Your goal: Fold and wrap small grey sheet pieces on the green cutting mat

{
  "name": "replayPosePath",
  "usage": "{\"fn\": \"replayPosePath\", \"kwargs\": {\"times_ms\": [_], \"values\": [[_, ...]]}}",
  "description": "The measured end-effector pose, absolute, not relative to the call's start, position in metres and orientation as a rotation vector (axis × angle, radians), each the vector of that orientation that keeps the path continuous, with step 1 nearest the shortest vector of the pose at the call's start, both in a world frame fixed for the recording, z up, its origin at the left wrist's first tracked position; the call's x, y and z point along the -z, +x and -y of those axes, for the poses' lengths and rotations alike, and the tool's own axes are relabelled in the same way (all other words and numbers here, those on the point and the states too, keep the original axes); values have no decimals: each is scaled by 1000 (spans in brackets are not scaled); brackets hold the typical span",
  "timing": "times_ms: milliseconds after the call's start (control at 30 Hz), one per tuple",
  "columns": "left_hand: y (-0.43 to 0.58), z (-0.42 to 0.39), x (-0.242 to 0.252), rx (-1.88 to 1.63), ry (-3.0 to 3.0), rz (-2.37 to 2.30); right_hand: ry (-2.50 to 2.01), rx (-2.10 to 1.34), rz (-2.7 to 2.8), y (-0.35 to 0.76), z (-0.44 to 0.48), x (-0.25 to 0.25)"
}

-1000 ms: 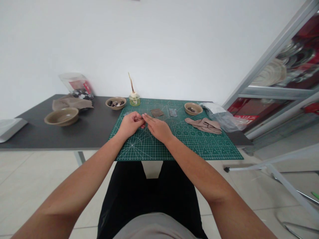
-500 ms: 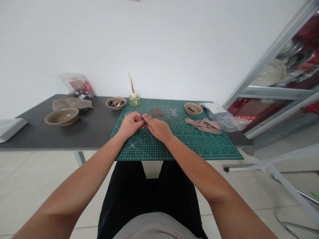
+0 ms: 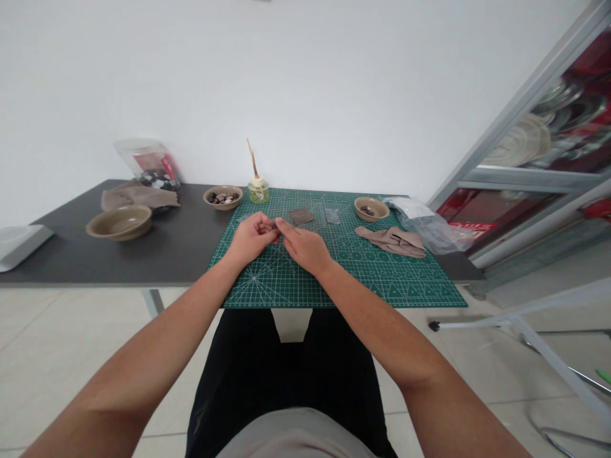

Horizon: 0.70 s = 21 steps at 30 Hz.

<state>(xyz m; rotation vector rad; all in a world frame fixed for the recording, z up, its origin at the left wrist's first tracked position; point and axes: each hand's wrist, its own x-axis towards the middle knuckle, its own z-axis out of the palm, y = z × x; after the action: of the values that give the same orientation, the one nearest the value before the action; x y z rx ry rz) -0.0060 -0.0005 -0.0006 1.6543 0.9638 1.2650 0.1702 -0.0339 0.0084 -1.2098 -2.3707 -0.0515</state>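
Over the green cutting mat (image 3: 382,286), my left hand (image 3: 251,238) is closed, its thumb and fingers pinched together. My right hand (image 3: 305,248) meets it fingertip to fingertip, its fingers pressed together. Something small and dark shows between the fingertips, too covered to make out. Just beyond the hands lie a brown square sheet (image 3: 301,216) and a small grey sheet (image 3: 333,216). A bowl of dark and pale stones (image 3: 223,198) stands past my left hand. To the right, another bowl (image 3: 371,208) holds a few dark pieces.
A glass jar (image 3: 258,191) with a stick in it stands at the mat's back edge. Crumpled brown cloth (image 3: 394,242) and a plastic bag (image 3: 429,226) lie on the right. On the left are a larger bowl (image 3: 119,224), a clear container (image 3: 146,165) and a pale device (image 3: 23,245).
Both hands stay in the same place with fingertips together; only a slight shift of the fingers shows. Nothing else on the table has moved.
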Motion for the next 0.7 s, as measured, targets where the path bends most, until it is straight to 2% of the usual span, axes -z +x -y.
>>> {"fn": "replayPosePath", "kwargs": {"times_ms": [367,700], "values": [[-6,2,-1,-1268,1655,-927,-1185,5,2361,171,33,-9],[-8,1,-2,-1272,1806,-1078,-1190,51,2368,171,33,-7]]}}
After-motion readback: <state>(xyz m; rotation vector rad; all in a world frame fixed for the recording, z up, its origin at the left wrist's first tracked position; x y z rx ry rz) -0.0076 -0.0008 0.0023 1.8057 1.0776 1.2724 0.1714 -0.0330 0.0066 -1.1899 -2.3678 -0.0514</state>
